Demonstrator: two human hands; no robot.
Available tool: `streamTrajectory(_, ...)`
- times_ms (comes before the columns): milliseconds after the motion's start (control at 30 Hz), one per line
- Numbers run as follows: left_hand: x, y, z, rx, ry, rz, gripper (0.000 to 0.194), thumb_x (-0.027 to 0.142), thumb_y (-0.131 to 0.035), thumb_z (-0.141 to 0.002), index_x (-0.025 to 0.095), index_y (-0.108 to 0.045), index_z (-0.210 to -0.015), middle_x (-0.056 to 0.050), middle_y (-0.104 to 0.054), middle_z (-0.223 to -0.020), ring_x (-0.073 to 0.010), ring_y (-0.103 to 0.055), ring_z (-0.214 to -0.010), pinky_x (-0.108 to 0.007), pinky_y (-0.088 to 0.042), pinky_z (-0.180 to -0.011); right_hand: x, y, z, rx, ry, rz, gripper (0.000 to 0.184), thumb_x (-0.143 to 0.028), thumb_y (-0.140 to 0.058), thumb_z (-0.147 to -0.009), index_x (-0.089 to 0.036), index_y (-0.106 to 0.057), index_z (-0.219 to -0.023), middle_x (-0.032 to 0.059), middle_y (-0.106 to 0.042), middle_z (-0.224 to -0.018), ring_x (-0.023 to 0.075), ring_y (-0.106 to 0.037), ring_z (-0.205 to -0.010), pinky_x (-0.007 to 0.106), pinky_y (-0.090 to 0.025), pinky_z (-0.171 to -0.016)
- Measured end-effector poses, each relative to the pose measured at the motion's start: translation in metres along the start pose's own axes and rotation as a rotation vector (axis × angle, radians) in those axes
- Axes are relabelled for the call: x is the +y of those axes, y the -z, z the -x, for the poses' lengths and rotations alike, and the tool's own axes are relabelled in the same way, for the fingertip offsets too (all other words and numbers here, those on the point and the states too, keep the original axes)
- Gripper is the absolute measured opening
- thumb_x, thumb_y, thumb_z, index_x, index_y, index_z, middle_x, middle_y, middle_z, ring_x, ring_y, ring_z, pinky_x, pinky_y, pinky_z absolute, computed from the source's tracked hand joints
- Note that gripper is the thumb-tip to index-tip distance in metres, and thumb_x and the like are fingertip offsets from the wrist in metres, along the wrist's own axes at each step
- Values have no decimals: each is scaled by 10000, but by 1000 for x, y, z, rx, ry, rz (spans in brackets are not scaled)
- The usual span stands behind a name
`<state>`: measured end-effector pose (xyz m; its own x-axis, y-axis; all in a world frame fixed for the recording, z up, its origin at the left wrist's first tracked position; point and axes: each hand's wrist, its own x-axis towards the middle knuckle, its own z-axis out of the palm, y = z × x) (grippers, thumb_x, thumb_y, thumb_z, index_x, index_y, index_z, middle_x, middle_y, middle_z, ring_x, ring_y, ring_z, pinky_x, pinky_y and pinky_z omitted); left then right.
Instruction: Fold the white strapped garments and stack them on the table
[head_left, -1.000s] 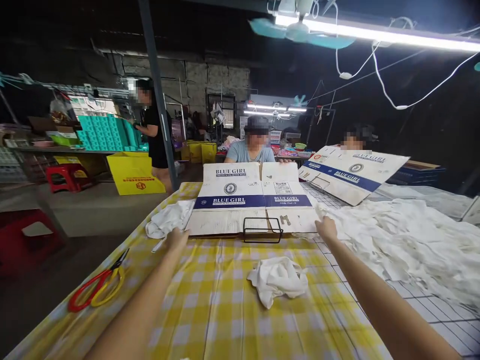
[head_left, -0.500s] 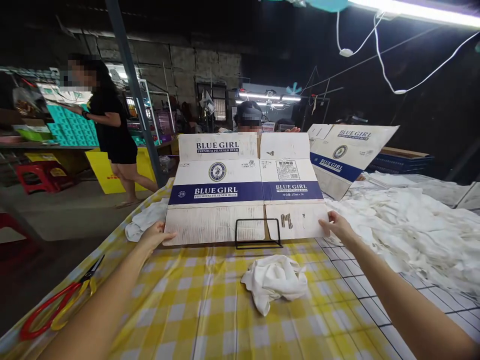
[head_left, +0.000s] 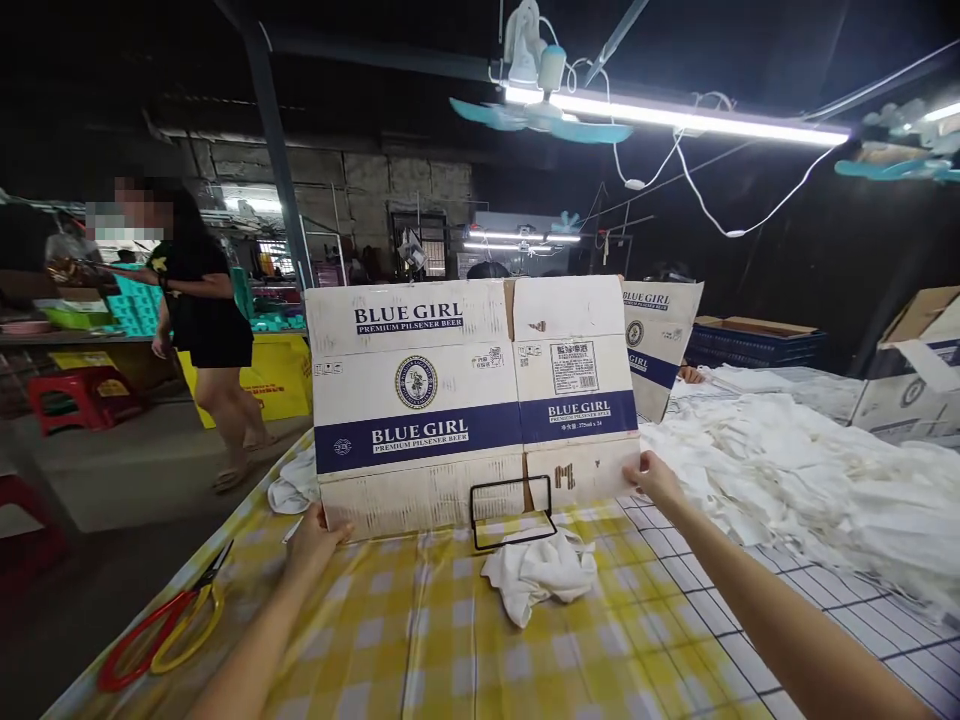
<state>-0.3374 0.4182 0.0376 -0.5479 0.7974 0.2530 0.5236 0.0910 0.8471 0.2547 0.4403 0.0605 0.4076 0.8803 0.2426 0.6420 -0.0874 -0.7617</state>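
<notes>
A flattened cardboard beer carton (head_left: pixel 420 420), white with a blue band, stands nearly upright before me on the table. My left hand (head_left: pixel 319 540) grips its lower left corner, thumb on the printed face. At the lower right edge, my right hand (head_left: pixel 652 475) pinches the board. A black wire stand (head_left: pixel 514 545) is at the carton's bottom, its front loop in front of the board. Just on the near side of the stand lies a crumpled white cloth (head_left: pixel 540 575), touching or very near it.
Scissors (head_left: pixel 169 620) with red and yellow handles lie at the table's left edge. A heap of white cloth (head_left: pixel 780 470) covers the right side. Behind stands another carton sheet (head_left: pixel 656 340). A person (head_left: pixel 202 310) stands at the left near a red stool (head_left: pixel 82 395).
The carton has become more upright, and its lower edge and the wire stand have come closer to the cloth. My view has tilted up, and the person at left has shifted.
</notes>
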Motion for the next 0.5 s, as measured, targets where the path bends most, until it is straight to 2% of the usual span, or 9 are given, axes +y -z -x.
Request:
streamTrajectory(100, 0, -2, -4, -9, -13, -123, 335, 274, -697, -559, 212, -518, -836, -30, -662, -773, -249, -641, -735, -312, -465, -627, -1, -5, -3, 29, -18, 10, 188, -329, -561, -657, -186, -498, -761, 1, -595, -605, 168, -554, -551, 276, -389, -544)
streamTrajectory(233, 1, -4, -13, -16, -44, -189, 340, 306, -664, -600, 208, -506, -885, -46, -663, -820, -259, -640, -776, -306, -450, -643, 5, -20, -4, 58, -6, -40, 251, -382, -545, -667, -179, -507, -810, 26, -627, -749, 182, -585, -644, 287, -415, -600)
streamTrajectory(367, 0, -6, -16, -4, -54, -206, 338, 307, -647, -611, 211, -497, -897, -53, -664, -833, -274, -637, -800, -311, -445, -643, 8, -33, -9, 34, 9, -128, 287, -416, -554, -667, -182, -503, -824, 28, -630, -804, 179, -603, -662, 289, -448, -624)
streamTrajectory(500, -4, -8, -15, 6, -53, -200, 346, 321, -653, -605, 230, -486, -894, -43, -666, -788, -298, -639, -789, -330, -447, -623, 3, -33, -12, -18, 24, -228, 262, -402, -582, -664, -183, -496, -779, 18, -620, -777, 160, -605, -623, 286, -474, -609)
